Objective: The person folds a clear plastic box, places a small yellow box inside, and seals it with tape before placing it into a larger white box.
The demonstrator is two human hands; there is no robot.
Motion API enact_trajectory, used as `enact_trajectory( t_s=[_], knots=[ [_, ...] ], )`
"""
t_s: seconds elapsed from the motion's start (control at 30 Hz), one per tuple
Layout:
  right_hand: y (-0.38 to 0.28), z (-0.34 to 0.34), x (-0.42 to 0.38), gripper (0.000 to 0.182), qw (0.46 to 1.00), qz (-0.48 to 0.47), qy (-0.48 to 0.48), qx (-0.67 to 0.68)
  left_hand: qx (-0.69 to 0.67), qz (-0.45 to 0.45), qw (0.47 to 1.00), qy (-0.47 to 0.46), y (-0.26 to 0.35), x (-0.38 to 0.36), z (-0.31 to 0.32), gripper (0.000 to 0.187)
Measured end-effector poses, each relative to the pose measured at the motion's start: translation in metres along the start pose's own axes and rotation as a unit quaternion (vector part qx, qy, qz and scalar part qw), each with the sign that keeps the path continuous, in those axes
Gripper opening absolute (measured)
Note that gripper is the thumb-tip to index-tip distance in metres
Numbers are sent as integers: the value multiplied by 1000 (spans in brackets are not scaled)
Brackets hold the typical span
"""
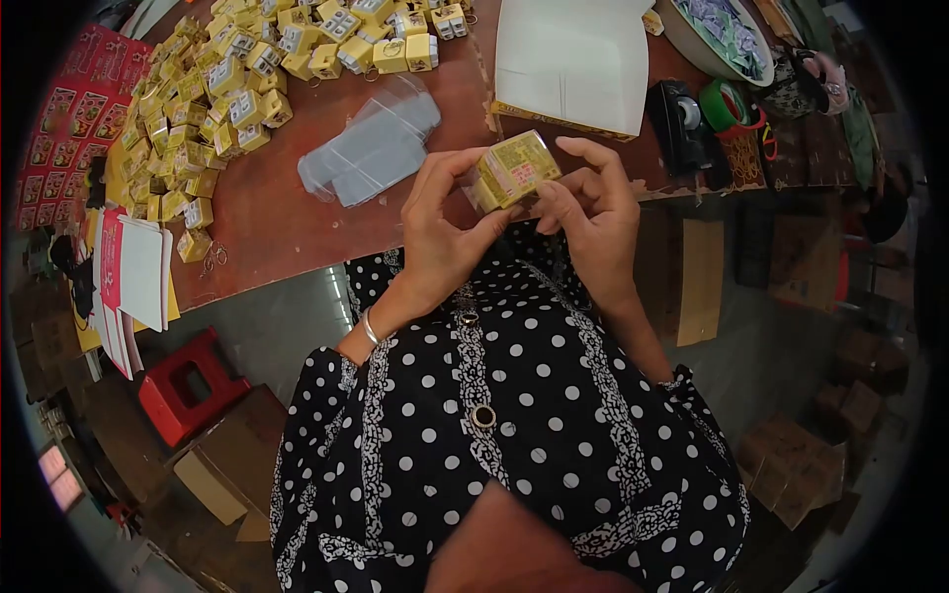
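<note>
A small yellow printed box (518, 166), with a clear plastic film showing at its left edge, is held up in front of my body near the table's front edge. My left hand (435, 229) is closed around its left side and underside, thumb below. At the lower right corner, the thumb and curled fingers of my right hand (601, 219) press against the box, while the index finger stands raised beside it. Just beyond my left hand, flat clear plastic bags (381, 143) lie in a loose stack on the red-brown table (272, 252).
A heap of small yellow-and-white keychain pieces (227, 99) covers the back left. An open white box (573, 69) stands behind my hands. To the right are a tape dispenser (682, 119), green tape (724, 104) and a bowl (664, 35) of small packets. A red stool (190, 385) stands below left.
</note>
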State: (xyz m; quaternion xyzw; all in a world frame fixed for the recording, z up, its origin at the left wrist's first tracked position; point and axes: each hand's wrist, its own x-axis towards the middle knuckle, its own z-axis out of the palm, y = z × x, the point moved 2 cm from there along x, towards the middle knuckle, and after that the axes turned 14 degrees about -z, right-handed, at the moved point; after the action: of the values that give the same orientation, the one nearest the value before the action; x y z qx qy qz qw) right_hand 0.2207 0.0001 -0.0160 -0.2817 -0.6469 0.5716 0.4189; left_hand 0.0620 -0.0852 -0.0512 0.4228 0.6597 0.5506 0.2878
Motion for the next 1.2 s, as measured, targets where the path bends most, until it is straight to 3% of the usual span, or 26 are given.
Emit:
enact_trajectory(
  t_s=[0.13, 0.2, 0.33, 0.43, 0.5, 0.53, 0.6, 0.63, 0.7, 0.73, 0.9, 1.03, 1.13, 1.2],
  knots=[
    [11, -8, 6, 29, 983, -108, 35, -146, -5, -10, 1000, 14, 0, 1, 1, 54],
    [7, -8, 14, 35, 871, -416, -11, -260, -89, -81, 992, -42, -4, 0, 5, 53],
    [21, -18, 30, 37, 858, -437, -106, -248, -129, -117, 983, -55, -4, 0, 4, 52],
    [27, -20, 36, 39, 862, -423, -162, -229, -121, -111, 985, -51, -3, 1, 3, 52],
    [30, -18, 39, 46, 899, -342, -204, -181, -111, -89, 989, -34, -1, 2, 2, 55],
    [28, -16, 36, 46, 898, -346, -205, -180, -110, -87, 990, -31, 0, 4, 0, 55],
    [28, -16, 33, 49, 981, -166, -89, 35, 24, 67, 997, 10, 11, 8, -5, 57],
    [27, -23, 36, 49, 981, -169, -90, 35, 24, 70, 997, 11, 15, 10, -8, 57],
    [32, -43, 42, 60, 990, -70, -82, 90, 120, 169, 978, 36, 24, 13, -12, 57],
    [33, -44, 45, 59, 995, -53, -83, 35, 120, 171, 977, 34, 19, 14, -11, 57],
    [25, -40, 52, 50, 979, 48, -183, 77, 169, 313, 933, 62, 15, 15, -7, 55],
    [21, -32, 63, 45, 940, 114, -281, 154, 206, 354, 911, 40, 16, 9, -7, 53],
    [27, -27, 73, 44, 920, 99, -357, 128, 220, 359, 907, 15, 12, 6, -7, 54],
    [28, -30, 82, 52, 921, 101, -356, 120, 259, 371, 892, 18, 9, 10, -9, 55]
  ],
)
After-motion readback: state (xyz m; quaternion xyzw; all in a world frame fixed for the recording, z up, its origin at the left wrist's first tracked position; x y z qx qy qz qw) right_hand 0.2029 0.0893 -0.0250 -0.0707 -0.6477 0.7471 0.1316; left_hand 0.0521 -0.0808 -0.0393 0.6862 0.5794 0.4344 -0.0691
